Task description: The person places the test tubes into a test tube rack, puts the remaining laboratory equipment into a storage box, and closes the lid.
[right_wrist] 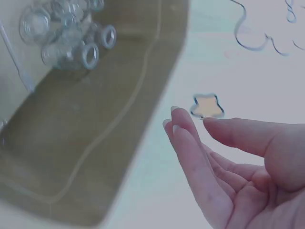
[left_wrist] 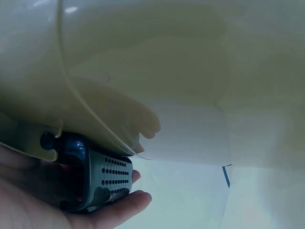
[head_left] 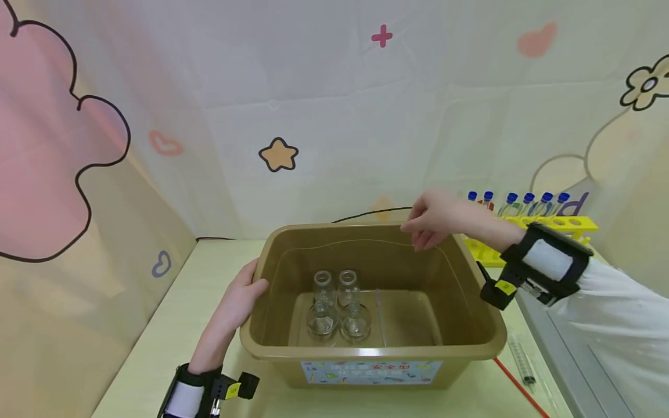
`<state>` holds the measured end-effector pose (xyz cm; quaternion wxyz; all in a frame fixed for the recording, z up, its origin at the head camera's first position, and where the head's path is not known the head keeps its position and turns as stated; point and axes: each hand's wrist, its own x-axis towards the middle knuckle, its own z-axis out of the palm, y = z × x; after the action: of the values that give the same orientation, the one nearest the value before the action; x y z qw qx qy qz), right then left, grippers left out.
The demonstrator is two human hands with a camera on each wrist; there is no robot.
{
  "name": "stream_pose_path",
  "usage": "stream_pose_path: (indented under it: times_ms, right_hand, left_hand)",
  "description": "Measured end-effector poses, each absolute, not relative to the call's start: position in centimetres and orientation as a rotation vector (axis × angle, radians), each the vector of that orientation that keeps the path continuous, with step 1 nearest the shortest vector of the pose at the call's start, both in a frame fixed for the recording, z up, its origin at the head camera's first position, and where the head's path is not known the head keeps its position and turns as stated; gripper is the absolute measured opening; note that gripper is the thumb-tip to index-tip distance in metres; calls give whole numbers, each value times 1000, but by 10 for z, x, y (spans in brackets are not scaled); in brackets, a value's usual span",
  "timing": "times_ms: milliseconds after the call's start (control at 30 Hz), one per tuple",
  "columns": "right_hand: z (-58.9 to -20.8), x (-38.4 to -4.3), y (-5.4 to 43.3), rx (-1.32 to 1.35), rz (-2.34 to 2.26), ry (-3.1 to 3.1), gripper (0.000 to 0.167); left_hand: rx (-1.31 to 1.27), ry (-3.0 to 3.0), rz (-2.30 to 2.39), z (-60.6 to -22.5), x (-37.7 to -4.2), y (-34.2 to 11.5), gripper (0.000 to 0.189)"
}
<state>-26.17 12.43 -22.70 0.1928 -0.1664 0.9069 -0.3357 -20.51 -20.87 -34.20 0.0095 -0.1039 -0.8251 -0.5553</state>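
Observation:
A tan plastic bin [head_left: 407,352] stands on the table. My left hand [head_left: 244,295] grips its left side, thumb at the rim and fingers around a dark perforated handle [left_wrist: 110,176]. Inside the bin, left of its middle, several clear glass vessels [head_left: 356,322] stand close together; their mouths show in the right wrist view. A thin clear rod or tube [head_left: 380,318] lies beside them. Over the bin's back right rim is my right hand [head_left: 431,220], fingers loosely bent and holding nothing. The right wrist view shows a gap between its thumb and fingertips.
Behind the right forearm stands a yellow rack [head_left: 567,223] with several blue-capped test tubes [head_left: 528,200]. A syringe [head_left: 521,359] and a thin red stick [head_left: 520,386] lie right of the bin. Beyond them is a grey panel [head_left: 580,366]. A patterned cloth [head_left: 334,116] hangs behind.

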Motion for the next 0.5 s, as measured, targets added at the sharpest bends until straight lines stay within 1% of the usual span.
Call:
stream_pose_path:
  times_ms: [133, 233, 500]
  right_hand:
    - [-217, -263, 151, -422, -947, 2585, 26]
    - [-217, -265, 172, -398, -956, 2614, 27]
    - [-249, -262, 221, -280, -900, 2628, 25]
  left_hand:
    - [-314, -2583, -1745, -342, -204, -209, 38]
    - [-304, -2581, -1754, -342, -204, -210, 39]
    - [-302, -2577, -1757, -344, -205, -209, 38]
